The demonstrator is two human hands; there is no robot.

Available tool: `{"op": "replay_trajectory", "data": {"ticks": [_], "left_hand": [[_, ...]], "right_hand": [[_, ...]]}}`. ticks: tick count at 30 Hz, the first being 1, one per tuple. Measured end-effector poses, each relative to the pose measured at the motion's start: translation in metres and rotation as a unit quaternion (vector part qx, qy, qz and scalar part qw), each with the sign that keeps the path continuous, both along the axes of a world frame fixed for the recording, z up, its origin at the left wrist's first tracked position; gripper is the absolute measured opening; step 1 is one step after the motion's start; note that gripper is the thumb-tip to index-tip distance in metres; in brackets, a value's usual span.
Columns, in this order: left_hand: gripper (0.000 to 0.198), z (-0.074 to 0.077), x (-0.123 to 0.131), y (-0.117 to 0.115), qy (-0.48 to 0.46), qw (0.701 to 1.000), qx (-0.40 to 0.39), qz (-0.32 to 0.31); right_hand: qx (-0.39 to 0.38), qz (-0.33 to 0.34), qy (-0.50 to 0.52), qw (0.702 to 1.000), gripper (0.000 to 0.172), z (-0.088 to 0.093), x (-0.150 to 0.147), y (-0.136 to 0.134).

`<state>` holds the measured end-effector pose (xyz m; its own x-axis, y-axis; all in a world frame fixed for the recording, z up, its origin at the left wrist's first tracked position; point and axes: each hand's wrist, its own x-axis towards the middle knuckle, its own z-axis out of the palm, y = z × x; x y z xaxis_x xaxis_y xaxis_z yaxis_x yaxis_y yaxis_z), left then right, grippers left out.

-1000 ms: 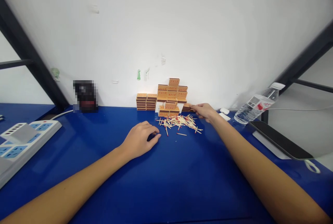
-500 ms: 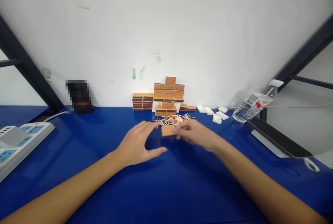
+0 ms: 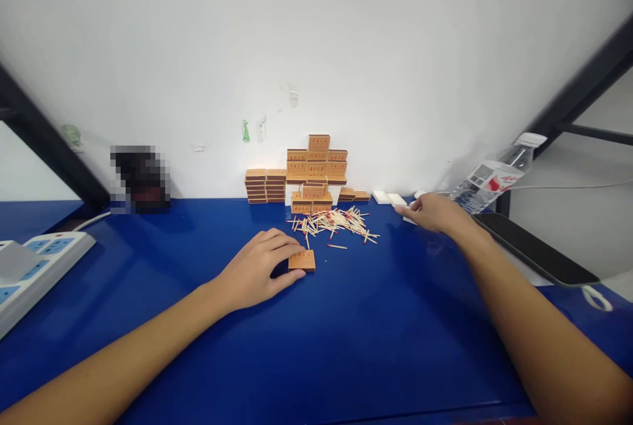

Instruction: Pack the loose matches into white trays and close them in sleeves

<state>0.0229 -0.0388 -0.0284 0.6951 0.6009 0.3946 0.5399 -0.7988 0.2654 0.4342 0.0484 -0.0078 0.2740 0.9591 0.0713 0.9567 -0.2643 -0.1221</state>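
On the blue table, my left hand [image 3: 260, 271] has its thumb and fingers closed on the near and far sides of an orange matchbox [image 3: 303, 260], which lies flat. My right hand [image 3: 438, 212] is at the white matchbox trays [image 3: 380, 197] to the right, thumb and fingers pinched at one of them. That tray is mostly covered by the hand. A loose heap of red-tipped matches [image 3: 333, 221] lies beyond the matchbox. Behind the heap stands a stepped stack of matchboxes [image 3: 317, 168] against the wall, with a lower two-column stack [image 3: 266, 186] on its left.
A water bottle [image 3: 499, 174] leans at the back right, above a black phone [image 3: 537, 248]. A white power strip [image 3: 44, 260] lies at the left edge, and a blurred-out dark object [image 3: 141, 180] stands by the wall. A few matchboxes [image 3: 353, 194] lie right of the stack.
My right hand has let go of the matchbox and moved right to the white trays. My left hand has closed on the matchbox, which sits slightly nearer and further left.
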Motion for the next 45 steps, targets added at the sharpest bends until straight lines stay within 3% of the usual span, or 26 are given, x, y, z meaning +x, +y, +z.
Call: {"op": "replay_trajectory", "data": {"ticks": [4,8,11,14,15,18,21,25,27,30,37,45], "left_hand": [[0.029,0.006,-0.006,0.003,0.028,0.999,-0.002,0.021],[0.048,0.024,-0.024,0.012,0.121,0.990,0.009,0.066],[0.045,0.034,-0.032,0.016,0.151,0.984,0.031,0.093],[0.041,0.035,-0.029,0.012,0.120,0.987,0.067,0.085],[0.045,0.033,-0.025,0.009,0.103,0.989,0.074,0.073],[0.048,0.023,-0.011,-0.001,0.060,0.996,0.055,0.022],[0.040,0.014,-0.003,-0.007,0.044,0.999,0.013,-0.021],[0.036,0.011,-0.002,-0.008,0.042,0.999,-0.004,-0.024],[0.037,0.012,-0.002,-0.007,0.044,0.999,-0.006,-0.022],[0.037,0.013,-0.002,-0.007,0.047,0.999,-0.010,-0.020],[0.023,0.010,-0.001,-0.007,0.055,0.998,0.001,-0.022],[0.025,0.010,-0.002,-0.005,0.066,0.998,0.007,-0.016]], "right_hand": [[-0.025,0.016,0.007,1.000,0.027,-0.005,-0.003,-0.001],[0.003,0.047,0.010,0.999,0.017,0.019,-0.017,-0.016],[0.013,0.164,0.052,0.985,0.009,0.034,-0.050,-0.041],[0.000,0.425,0.158,0.891,0.010,0.029,-0.103,-0.074],[-0.002,0.481,0.169,0.860,0.009,0.025,-0.121,-0.084],[-0.014,0.535,0.175,0.827,0.009,0.010,-0.156,-0.101],[-0.004,0.521,0.219,0.825,0.017,0.004,-0.155,-0.088],[0.119,0.374,0.213,0.895,0.023,-0.003,-0.123,-0.038],[0.134,0.345,0.163,0.915,0.024,-0.010,-0.113,-0.016],[0.100,0.348,0.137,0.922,0.023,-0.019,-0.110,0.001],[0.066,0.354,0.125,0.924,0.017,-0.022,-0.110,0.003],[0.096,0.405,0.002,0.909,0.021,-0.021,-0.102,0.003]]}}
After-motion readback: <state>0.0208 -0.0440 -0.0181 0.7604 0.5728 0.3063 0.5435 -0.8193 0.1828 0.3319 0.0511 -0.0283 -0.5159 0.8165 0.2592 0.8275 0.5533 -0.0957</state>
